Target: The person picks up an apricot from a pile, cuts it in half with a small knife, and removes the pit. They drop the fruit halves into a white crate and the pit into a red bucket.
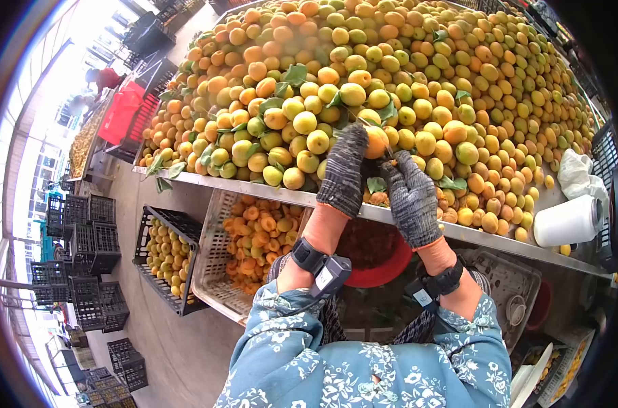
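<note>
My left hand (347,170), in a dark grey knitted glove, is closed around an orange apricot (376,142) at the front edge of the fruit pile. My right hand (412,197), gloved alike, is closed close beside it. A thin, pale blade-like tool (389,147) sticks out from its fingertips against the apricot; its handle is hidden in the glove. Whole yellow-green and orange apricots (304,123) with some leaves spread over the metal-edged table (254,190). Below my hands stands a red tub (384,273) with dark contents.
A white crate (200,272) of split apricots stands below the table at left, next to a black crate (144,255) of whole fruit. At right are a white container (569,221), a white bag (575,170) and a grey tray (489,265). Stacked black crates (95,234) line the far left.
</note>
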Demonstrator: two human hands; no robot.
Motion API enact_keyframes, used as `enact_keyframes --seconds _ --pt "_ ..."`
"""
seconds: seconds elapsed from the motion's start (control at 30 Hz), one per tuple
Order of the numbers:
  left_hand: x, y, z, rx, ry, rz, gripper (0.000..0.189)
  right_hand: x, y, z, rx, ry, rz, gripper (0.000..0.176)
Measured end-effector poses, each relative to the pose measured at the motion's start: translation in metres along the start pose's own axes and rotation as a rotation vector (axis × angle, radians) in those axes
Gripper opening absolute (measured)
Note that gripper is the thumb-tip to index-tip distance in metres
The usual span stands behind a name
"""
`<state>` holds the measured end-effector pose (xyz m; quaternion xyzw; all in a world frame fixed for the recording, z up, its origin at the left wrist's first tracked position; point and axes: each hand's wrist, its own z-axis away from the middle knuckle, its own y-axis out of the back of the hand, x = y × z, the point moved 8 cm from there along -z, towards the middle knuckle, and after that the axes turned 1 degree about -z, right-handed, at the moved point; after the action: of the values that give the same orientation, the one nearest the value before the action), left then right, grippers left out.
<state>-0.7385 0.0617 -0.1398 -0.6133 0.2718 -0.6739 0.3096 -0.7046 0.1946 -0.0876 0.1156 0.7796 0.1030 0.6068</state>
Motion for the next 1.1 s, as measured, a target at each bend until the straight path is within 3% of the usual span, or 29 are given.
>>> enact_keyframes --seconds 0.03,0.1,0.17,0.23,0.37,0.43,0.63,0.7,0.87,1.1 --pt "-0.004 0.005 -0.004 -0.004 0.003 0.002 0.03 0.002 0.0 -0.002 0.004 -0.001 0.003 0.025" --pt "-0.003 0.009 -0.01 -0.01 -0.085 -0.327 0.032 -0.007 0.006 -0.003 0.061 0.118 0.011 0.024" --pt "-0.011 0.02 -0.011 -0.046 -0.029 -0.265 0.033 -0.009 0.008 -0.003 0.026 0.098 0.014 0.024" --pt "-0.01 0.028 -0.013 -0.095 -0.127 -0.516 0.028 -0.012 0.009 -0.002 0.007 0.132 0.164 0.024" --pt "0.008 -0.006 0.002 0.01 -0.035 -0.204 0.026 -0.011 0.007 0.004 -0.033 0.135 0.259 0.024" --pt "0.007 -0.002 0.003 0.117 0.105 -0.037 0.03 -0.008 0.003 0.006 -0.063 0.079 0.216 0.025" --pt "-0.007 -0.011 0.004 0.122 0.02 -0.216 0.047 0.0 0.004 -0.003 -0.02 0.072 0.104 0.028" --pt "-0.004 -0.019 0.01 0.078 0.139 -0.277 0.05 -0.005 0.006 -0.003 -0.008 0.078 0.104 0.028" --pt "0.003 -0.021 0.013 0.084 0.096 -0.204 0.036 -0.017 0.006 0.002 -0.036 0.132 0.25 0.027" --pt "-0.001 -0.016 0.012 0.17 0.087 -0.146 0.034 -0.025 0.0 0.002 -0.094 0.19 0.513 0.025"
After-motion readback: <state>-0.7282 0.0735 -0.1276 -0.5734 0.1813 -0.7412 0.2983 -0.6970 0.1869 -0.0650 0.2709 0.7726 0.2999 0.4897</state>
